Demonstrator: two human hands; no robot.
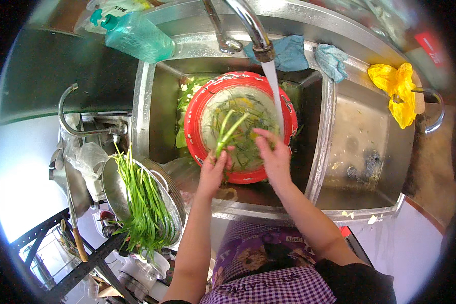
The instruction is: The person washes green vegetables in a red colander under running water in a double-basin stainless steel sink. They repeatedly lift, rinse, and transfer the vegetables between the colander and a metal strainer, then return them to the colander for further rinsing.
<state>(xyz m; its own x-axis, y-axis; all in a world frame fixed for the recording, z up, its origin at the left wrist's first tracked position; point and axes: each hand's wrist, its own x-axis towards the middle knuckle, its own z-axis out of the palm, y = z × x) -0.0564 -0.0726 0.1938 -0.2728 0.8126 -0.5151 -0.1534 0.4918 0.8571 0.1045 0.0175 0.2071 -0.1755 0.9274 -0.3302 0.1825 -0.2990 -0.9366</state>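
Note:
My left hand (pixel 214 169) is closed around a small bunch of green stalks (pixel 225 133), their pale ends pointing up over a red-rimmed enamel basin (pixel 193 125). My right hand (pixel 274 155) hovers over the basin's right side, fingers apart and slightly blurred; nothing plainly shows in it. Water with loose green leaves and some yellow bits fills the basin, which sits in the larger steel sink. From the chrome faucet (pixel 264 49) a stream of water (pixel 275 91) runs into it. A metal colander (pixel 112 178) at the left holds a heap of long green stalks (pixel 142 205).
A green pump bottle (pixel 140 38) lies tilted on the sink's back left ledge. Blue cloths (pixel 288 53) rest behind the faucet. A yellow plastic bag (pixel 397 91) hangs at the smaller right basin (pixel 361 133). The steel divider (pixel 323 140) separates the two basins.

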